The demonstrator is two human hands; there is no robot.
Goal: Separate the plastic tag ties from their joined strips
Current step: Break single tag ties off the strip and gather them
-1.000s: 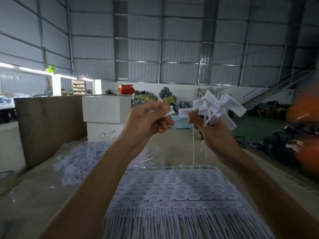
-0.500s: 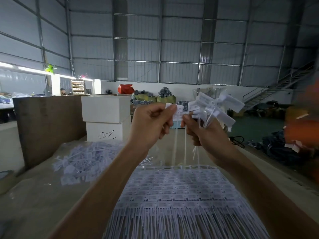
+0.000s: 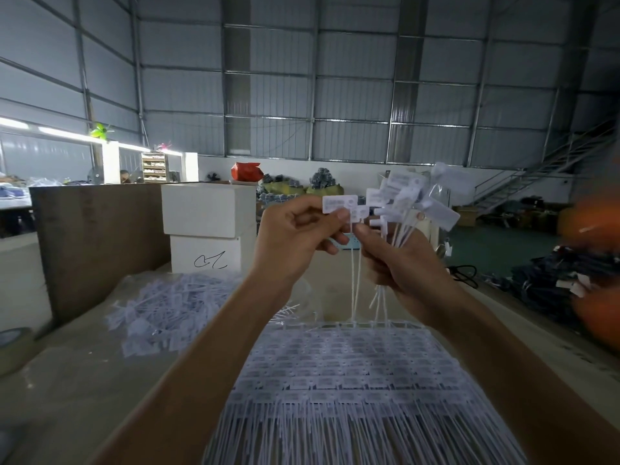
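Note:
A white plastic tag tie (image 3: 339,203) is pinched by its flat label between the thumb and fingers of my left hand (image 3: 295,239), raised at chest height. Its thin tail hangs straight down toward the stack. My right hand (image 3: 399,260) grips a fanned bunch of separated tag ties (image 3: 416,203), labels up and tails hanging below the fist. The right thumb and forefinger tips sit just under the left hand's tag. Below both hands lies a thick stack of joined tag strips (image 3: 345,374) on the table. A loose heap of separated ties (image 3: 174,307) lies to the left.
A brown board (image 3: 97,243) stands upright at the left, with stacked white boxes (image 3: 208,226) beside it. A tape roll (image 3: 13,347) sits at the table's left edge. Dark bundled goods (image 3: 567,283) lie on the floor at the right. An orange blur fills the right edge.
My hands came together from slightly apart. The left hand's tag now shows flat and level next to the right hand's bunch, with its tail hanging beside the right thumb.

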